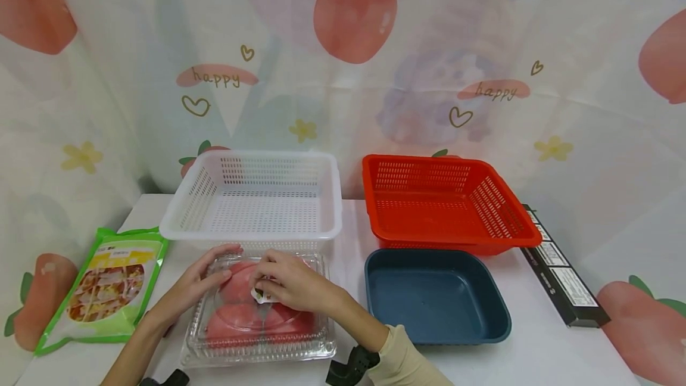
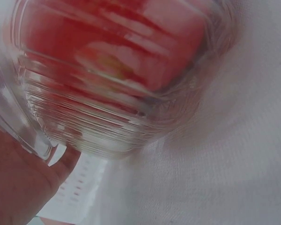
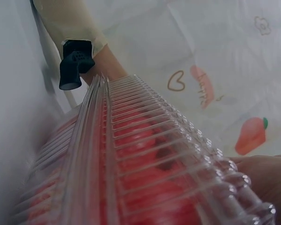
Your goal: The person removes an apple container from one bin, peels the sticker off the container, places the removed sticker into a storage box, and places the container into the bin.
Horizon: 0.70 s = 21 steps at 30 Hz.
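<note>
Several red round fruits (image 1: 231, 325) lie inside a clear plastic box (image 1: 257, 355) with a ribbed rim, near the table's front. At the box's rear left corner, my left hand (image 1: 194, 283) grips the edge, thumb over the lid. The left wrist view shows a finger hooked at the clear rim (image 2: 40, 145). My right hand (image 1: 293, 282) is over the lid, its curled fingers pinching a small white label (image 1: 262, 297); the hand covers part of it. The right wrist view shows the box's ribbed side (image 3: 145, 140) up close.
Behind the box stands a white basket (image 1: 249, 235); a red basket (image 1: 455, 243) is to its right. A dark blue tub (image 1: 436, 338) sits right of the box. Left is a green food bag (image 1: 107, 290); far right, a long black box (image 1: 563, 276).
</note>
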Motion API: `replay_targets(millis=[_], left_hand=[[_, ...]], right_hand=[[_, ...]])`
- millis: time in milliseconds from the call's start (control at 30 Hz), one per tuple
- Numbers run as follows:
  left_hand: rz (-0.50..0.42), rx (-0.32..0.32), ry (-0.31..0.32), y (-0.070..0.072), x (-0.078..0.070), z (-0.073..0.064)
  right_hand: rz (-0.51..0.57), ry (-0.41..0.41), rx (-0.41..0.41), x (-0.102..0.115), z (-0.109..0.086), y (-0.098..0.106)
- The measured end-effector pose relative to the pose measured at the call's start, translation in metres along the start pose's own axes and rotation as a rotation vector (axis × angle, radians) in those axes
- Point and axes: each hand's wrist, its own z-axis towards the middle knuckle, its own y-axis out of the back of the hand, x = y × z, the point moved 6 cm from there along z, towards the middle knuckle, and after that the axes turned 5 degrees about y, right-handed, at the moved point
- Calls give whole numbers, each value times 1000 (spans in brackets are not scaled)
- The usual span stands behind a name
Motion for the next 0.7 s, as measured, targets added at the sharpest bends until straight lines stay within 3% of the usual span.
replay_targets(millis=[700], left_hand=[[-4, 5, 1, 0, -1, 0]], right_hand=[[61, -60, 21, 2, -2, 5]])
